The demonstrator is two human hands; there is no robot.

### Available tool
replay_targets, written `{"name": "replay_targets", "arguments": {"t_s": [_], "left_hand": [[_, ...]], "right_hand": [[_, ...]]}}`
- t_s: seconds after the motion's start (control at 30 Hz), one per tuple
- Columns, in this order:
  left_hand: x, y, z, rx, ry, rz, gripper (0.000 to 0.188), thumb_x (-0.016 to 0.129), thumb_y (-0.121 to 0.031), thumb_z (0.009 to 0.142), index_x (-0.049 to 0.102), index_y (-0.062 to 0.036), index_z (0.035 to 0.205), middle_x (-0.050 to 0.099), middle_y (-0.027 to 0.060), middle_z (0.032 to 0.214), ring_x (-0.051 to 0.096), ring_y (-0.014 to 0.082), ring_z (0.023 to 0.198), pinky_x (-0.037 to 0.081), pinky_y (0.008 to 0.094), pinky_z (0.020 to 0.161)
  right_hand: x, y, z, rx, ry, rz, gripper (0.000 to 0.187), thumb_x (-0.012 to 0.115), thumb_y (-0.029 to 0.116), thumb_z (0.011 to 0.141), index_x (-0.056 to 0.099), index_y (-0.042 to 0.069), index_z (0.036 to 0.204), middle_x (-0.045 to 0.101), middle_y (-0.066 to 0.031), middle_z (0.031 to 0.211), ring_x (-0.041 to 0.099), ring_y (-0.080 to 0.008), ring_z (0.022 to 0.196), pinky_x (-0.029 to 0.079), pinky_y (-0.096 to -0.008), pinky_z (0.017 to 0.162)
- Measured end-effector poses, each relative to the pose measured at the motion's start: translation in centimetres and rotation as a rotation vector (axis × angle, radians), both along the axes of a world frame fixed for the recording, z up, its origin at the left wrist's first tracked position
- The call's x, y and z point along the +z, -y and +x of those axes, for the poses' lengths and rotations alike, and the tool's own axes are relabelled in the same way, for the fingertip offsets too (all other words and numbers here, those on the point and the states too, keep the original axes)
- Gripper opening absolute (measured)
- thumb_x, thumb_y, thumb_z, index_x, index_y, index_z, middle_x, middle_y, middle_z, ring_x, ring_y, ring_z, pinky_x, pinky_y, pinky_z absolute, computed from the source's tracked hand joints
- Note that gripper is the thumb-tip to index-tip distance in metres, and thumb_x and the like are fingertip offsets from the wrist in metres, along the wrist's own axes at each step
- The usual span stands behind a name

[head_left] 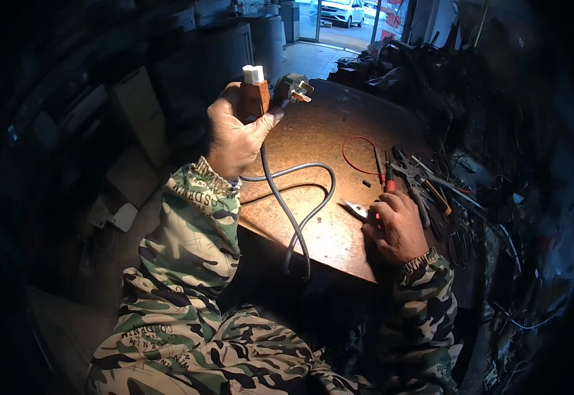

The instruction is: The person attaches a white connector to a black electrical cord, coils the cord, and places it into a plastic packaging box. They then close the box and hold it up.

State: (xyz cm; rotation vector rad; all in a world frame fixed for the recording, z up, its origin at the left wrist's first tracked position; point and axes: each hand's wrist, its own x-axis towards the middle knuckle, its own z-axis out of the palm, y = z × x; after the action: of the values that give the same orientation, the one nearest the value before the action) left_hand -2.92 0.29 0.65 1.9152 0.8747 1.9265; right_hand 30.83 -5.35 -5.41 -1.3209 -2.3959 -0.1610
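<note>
From my remote station I register a left sleeve [191, 227] and a right sleeve [432, 299], 2 units in camouflage: irregular green, black and brown patches on a cream ground. Reference landmark: the left cuff [211, 176], gathered into a ruffled edge. Just below the left cuff, I note dark block lettering, fine crossing lines and loose folds. Above the left cuff, the left hand [237, 138] is bare. Right of and below the left cuff: a matching gathered right cuff [421, 262] and the bare right hand [397, 227]. Well below the left cuff, the lap garment [188, 349] repeats the camouflage and lettering.

Looped grey cord [279, 198], red-handled pliers [357, 210]
</note>
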Motion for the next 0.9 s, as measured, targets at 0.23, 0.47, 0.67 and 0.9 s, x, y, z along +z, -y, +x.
{"name": "replay_targets", "arguments": {"t_s": [0.23, 0.47, 0.67, 0.9], "left_hand": [[0.1, 9.0, -1.3, -0.318, 0.32, -0.113, 0.034, 0.07, -0.006, 0.096, 0.058, -0.0044, 0.128, 0.063, 0.0091, 0.1, 0.062, 0.0153, 0.085, 0.05, 0.0272, 0.07], [-6.0, 13.0, 0.4, -0.794, 0.719, -0.399, 0.035, 0.069, -0.018, 0.1, 0.056, -0.0038, 0.129, 0.058, 0.0078, 0.109, 0.058, 0.0157, 0.093, 0.048, 0.0292, 0.076], [-11.1, 12.6, 3.4, -1.223, 1.055, -0.394, 0.027, 0.066, -0.015, 0.101, 0.057, -0.0086, 0.126, 0.054, 0.0074, 0.106, 0.054, 0.0162, 0.095, 0.049, 0.0285, 0.084], [-11.6, 16.4, 4.0, -1.145, 1.006, -0.456, 0.035, 0.073, -0.017, 0.095, 0.055, -0.0028, 0.122, 0.054, 0.0108, 0.114, 0.057, 0.0226, 0.113, 0.049, 0.0375, 0.104]], "right_hand": [[-1.9, 1.6, -2.1, -0.098, -0.466, 0.135, 0.048, 0.076, 0.012, 0.085, 0.06, -0.005, 0.126, 0.061, -0.0268, 0.128, 0.059, -0.043, 0.119, 0.048, -0.0481, 0.104], [-1.3, 9.9, -9.6, 0.367, -0.82, -0.537, 0.073, 0.085, 0.028, 0.083, 0.053, -0.007, 0.138, 0.064, -0.0245, 0.128, 0.063, -0.033, 0.121, 0.048, -0.0397, 0.105], [-7.4, 13.6, -13.2, 0.292, -1.178, -1.109, 0.046, 0.072, 0.014, 0.097, 0.054, -0.004, 0.136, 0.068, -0.0082, 0.108, 0.064, -0.0089, 0.085, 0.053, -0.0206, 0.075], [-9.4, 16.3, -14.1, 0.097, -1.861, -0.938, 0.018, 0.06, 0.018, 0.104, 0.063, 0.0, 0.107, 0.069, -0.0109, 0.083, 0.068, -0.0152, 0.069, 0.057, -0.0253, 0.064]]}}
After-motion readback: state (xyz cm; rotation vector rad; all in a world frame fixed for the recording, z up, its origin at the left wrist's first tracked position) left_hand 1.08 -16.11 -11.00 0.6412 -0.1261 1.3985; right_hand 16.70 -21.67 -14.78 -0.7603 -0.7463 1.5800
